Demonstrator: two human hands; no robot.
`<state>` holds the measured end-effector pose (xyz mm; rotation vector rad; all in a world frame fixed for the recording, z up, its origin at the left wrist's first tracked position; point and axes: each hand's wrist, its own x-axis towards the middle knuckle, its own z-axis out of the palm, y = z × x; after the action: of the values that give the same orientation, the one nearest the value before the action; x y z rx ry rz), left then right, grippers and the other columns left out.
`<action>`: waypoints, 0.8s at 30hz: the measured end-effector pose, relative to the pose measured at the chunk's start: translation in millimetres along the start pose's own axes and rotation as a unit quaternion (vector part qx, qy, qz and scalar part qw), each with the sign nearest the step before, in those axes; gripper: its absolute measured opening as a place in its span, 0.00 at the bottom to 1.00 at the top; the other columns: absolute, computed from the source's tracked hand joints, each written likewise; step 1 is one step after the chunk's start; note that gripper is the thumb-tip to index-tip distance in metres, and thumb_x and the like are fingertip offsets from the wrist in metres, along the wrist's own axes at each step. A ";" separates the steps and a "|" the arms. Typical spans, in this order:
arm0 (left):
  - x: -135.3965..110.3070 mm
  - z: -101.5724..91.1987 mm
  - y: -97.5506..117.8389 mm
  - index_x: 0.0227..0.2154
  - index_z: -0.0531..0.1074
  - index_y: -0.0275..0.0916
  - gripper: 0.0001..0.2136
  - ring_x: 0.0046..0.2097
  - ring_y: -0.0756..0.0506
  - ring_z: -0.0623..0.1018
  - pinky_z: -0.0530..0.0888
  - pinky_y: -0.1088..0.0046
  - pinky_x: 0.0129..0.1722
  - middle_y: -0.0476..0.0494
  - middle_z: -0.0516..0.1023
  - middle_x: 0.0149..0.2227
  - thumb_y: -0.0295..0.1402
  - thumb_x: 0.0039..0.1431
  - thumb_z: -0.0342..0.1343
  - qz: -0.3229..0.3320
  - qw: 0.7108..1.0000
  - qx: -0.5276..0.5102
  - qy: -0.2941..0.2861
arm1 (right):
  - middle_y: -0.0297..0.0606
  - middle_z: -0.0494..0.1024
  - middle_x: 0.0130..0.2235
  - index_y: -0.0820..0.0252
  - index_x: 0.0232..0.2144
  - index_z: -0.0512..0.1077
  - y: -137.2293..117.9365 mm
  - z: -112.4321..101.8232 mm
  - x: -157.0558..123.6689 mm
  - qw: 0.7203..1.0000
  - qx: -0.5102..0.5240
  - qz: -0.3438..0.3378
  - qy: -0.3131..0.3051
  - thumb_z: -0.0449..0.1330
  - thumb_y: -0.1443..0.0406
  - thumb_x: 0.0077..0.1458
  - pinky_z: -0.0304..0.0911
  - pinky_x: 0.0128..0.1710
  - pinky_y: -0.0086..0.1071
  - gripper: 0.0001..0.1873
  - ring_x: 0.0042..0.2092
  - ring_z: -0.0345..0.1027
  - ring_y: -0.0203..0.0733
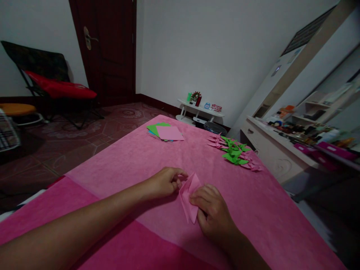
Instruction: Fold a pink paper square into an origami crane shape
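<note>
A pink sheet of origami paper point(190, 197), folded into a narrow diamond with loose flaps, lies over the pink cloth in front of me. My right hand point(210, 208) grips its right side, fingers on top and thumb along the lower edge. At the upper left edge of the paper is my left hand point(168, 182), its fingers bent and the fingertips at the corner; the exact pinch is partly hidden. Farther off lies a stack of square paper sheets point(170, 132), pink on top with green and blue beneath. Several folded paper cranes, green point(235, 154) and pink point(216, 140), sit in a group to the right.
The pink cloth point(118, 168) covers the surface under my hands. A cluttered white dresser point(267, 144) stands along the right side. Beyond are a small white shelf point(201, 108), a dark door point(107, 48) and a folding chair with a red cloth point(59, 88).
</note>
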<state>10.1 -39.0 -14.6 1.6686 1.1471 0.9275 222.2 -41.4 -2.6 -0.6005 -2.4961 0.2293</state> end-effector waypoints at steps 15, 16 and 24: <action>0.9 4.8 11.0 0.32 0.75 0.31 0.15 0.24 0.50 0.77 0.75 0.74 0.27 0.45 0.78 0.23 0.19 0.40 0.50 -0.172 0.945 -0.276 -0.031 | 0.38 0.75 0.31 0.59 0.33 0.73 8.7 3.4 -2.2 0.999 0.028 0.029 0.031 0.58 0.70 0.53 0.59 0.39 0.38 0.05 0.34 0.67 0.41; 0.5 4.9 12.8 0.32 0.75 0.31 0.14 0.24 0.50 0.77 0.75 0.73 0.28 0.45 0.78 0.23 0.19 0.40 0.50 -0.175 0.944 -0.279 -0.028 | 0.38 0.75 0.31 0.59 0.33 0.73 7.3 2.7 -1.7 0.999 0.021 0.026 0.030 0.58 0.70 0.53 0.59 0.39 0.38 0.05 0.34 0.67 0.41; -2.4 5.4 18.3 0.31 0.77 0.29 0.13 0.24 0.49 0.77 0.75 0.74 0.28 0.43 0.78 0.22 0.25 0.38 0.59 -0.159 0.942 -0.295 -0.027 | 0.37 0.76 0.32 0.56 0.37 0.75 1.7 1.3 -0.1 0.999 -0.038 -0.004 0.034 0.56 0.72 0.54 0.57 0.46 0.41 0.11 0.35 0.67 0.41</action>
<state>19.6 -46.1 0.6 0.9846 0.9411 0.8967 222.2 -40.0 -4.1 -0.6179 -2.4498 0.1101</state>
